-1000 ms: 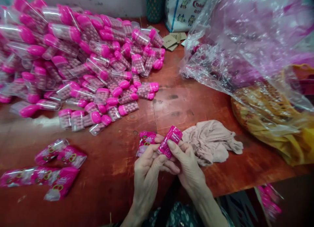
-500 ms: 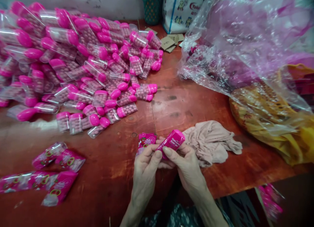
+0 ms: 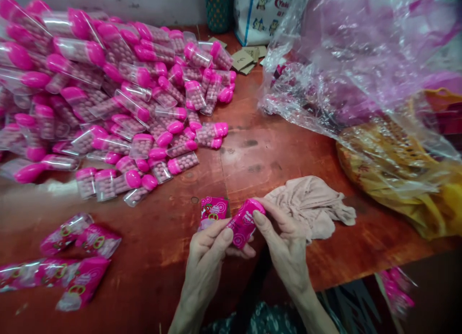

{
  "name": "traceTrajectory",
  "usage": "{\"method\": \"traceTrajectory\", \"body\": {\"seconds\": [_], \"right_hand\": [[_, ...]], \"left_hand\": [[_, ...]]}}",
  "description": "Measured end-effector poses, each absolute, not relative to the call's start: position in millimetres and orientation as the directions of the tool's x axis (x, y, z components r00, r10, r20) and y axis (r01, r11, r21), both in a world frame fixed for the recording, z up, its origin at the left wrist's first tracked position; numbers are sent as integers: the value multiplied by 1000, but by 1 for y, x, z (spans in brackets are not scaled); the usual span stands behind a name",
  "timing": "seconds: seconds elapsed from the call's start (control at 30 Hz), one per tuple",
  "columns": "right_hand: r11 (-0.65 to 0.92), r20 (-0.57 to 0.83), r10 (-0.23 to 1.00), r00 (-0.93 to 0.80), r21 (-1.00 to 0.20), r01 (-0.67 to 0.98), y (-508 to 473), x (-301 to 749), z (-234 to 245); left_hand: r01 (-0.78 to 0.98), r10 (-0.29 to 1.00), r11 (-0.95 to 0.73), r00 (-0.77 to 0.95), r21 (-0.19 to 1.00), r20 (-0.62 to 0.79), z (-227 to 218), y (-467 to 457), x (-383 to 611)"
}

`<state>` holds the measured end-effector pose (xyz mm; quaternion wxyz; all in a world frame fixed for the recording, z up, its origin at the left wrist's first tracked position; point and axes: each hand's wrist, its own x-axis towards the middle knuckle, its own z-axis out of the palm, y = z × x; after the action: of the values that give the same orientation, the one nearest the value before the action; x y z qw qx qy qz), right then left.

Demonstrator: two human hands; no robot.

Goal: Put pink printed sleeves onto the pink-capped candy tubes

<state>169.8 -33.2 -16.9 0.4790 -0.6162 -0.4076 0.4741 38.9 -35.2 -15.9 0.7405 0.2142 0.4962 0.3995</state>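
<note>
Between my two hands is a small candy container (image 3: 242, 229) in a printed pink wrapper, tilted with its pink cap end up and to the right. My left hand (image 3: 209, 252) pinches its lower left side, with fingers curled behind it. The thumb and fingers of my right hand (image 3: 285, 240) close on the capped end. Just behind my left hand lies a flat stack of printed pink sleeves (image 3: 213, 210). Several wrapped containers (image 3: 84, 278) rest at the table's left front.
A large heap of pink-capped clear containers with pink balls (image 3: 122, 103) fills the back left. A beige cloth (image 3: 312, 206) lies right of my hands. Clear plastic bags (image 3: 346, 59), a yellow bag (image 3: 390, 180), cardboard pieces (image 3: 242, 60) and a white bag (image 3: 258, 16) stand farther back.
The container has turned more upright and shows more of its printed side. My right hand has shifted right, and its thumb now presses near the cap.
</note>
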Motion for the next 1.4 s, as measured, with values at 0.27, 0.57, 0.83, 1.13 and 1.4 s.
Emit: {"method": "traceTrajectory", "body": {"seconds": [0.27,0.57,0.83,1.13,1.4], "right_hand": [[-172,-139,957,256,-979,112,-41,167,-21],[7,27,994,104,-982,189,-41,163,-20],[127,129,992,-8,-965,228,-37,168,-16],[63,67,998,21,-988,142,-40,174,-22],[-86,-92,985,-148,-995,44,-33,189,-24]], "left_hand": [[-364,806,591,281,720,-521,-21,-39,37],[-91,881,450,210,889,-424,-16,-30,28],[94,960,278,-43,956,-275,-16,-41,35],[204,997,18,73,979,-34,-9,-35,34],[274,984,-109,167,956,65,-9,-30,25]]}}
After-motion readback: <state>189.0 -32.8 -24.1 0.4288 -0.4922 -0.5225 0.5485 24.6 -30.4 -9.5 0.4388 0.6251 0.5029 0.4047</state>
